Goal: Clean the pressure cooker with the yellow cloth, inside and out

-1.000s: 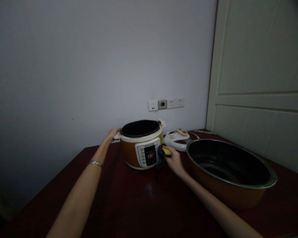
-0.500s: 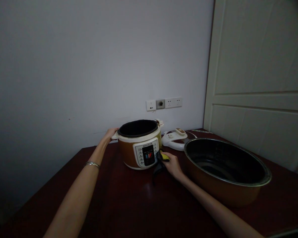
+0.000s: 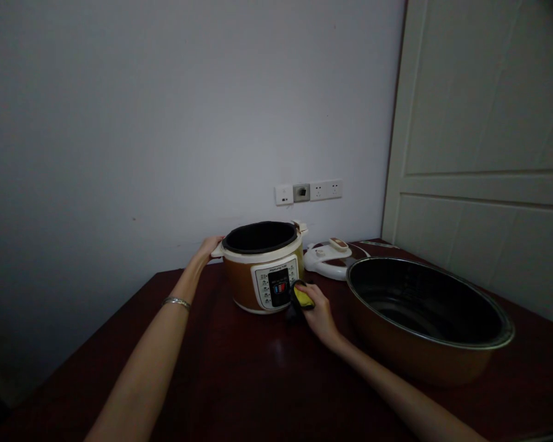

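An orange and white electric pressure cooker [image 3: 249,279] stands open on the dark red table [image 3: 239,368], its control panel facing me. My left hand [image 3: 208,248] grips the cooker's left side handle. My right hand [image 3: 317,310] is closed on a yellow and dark cleaning cloth [image 3: 300,298], pressed low against the cooker's right front, beside the panel. The cooker's white lid [image 3: 327,260] lies flat on the table behind my right hand.
A large round metal basin [image 3: 428,319] with a dark inside sits at the right, close to my right forearm. Wall sockets [image 3: 308,192] are on the white wall behind the cooker. A pale door [image 3: 483,153] stands at the right.
My right hand has slid the cloth lower and slightly toward the cooker's front base. My left hand keeps its hold on the handle.
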`<control>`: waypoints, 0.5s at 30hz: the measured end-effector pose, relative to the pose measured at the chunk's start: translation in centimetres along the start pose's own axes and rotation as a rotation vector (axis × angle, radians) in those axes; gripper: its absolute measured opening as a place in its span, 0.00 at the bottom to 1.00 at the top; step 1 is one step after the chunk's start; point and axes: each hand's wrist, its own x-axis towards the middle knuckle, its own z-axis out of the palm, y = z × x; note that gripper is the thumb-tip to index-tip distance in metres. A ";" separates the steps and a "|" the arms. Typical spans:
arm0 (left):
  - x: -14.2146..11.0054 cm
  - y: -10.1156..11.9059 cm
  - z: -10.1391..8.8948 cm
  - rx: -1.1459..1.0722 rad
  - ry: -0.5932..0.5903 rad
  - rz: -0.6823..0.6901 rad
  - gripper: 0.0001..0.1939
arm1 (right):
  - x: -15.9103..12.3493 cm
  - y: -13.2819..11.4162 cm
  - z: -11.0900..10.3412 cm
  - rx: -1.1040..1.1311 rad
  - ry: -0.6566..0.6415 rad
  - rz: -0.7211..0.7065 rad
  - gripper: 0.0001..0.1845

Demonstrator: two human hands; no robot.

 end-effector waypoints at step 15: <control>-0.4 0.2 0.0 -0.003 -0.028 0.003 0.07 | 6.0 -8.1 2.4 -0.481 -0.318 -0.815 0.18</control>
